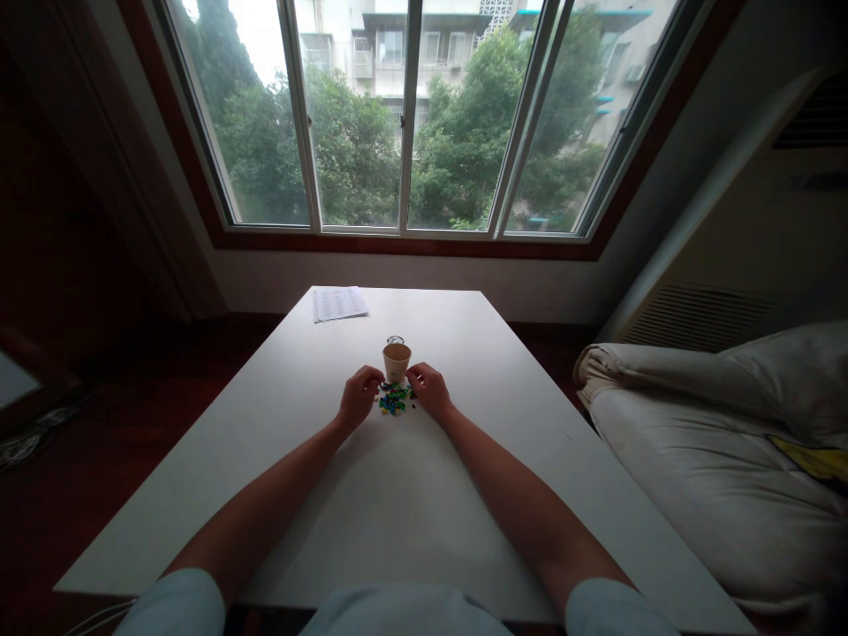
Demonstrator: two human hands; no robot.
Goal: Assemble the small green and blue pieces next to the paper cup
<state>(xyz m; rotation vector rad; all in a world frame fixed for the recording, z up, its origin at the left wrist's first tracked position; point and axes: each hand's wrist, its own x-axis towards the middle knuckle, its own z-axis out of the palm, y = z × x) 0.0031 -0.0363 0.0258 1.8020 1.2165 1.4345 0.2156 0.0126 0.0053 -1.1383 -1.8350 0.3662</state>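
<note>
A light-brown paper cup [397,363] stands upright on the white table [404,495]. Right in front of it lies a loose pile of small green, blue and yellow pieces [393,401], too small to name. My left hand [359,394] rests at the left edge of the pile, thumb and fingertips pinched together. On the other side, my right hand [430,389] is also closed in a pinch, its fingertips close to the cup's lower right side. Whatever is between the fingers of either hand is too small to make out.
Just behind the cup is a small round item with a dark rim [396,339]. Sheets of printed paper [340,304] lie at the table's far left corner. A wide window [405,124] is beyond the table, and a pale cushioned seat [702,442] stands to the right.
</note>
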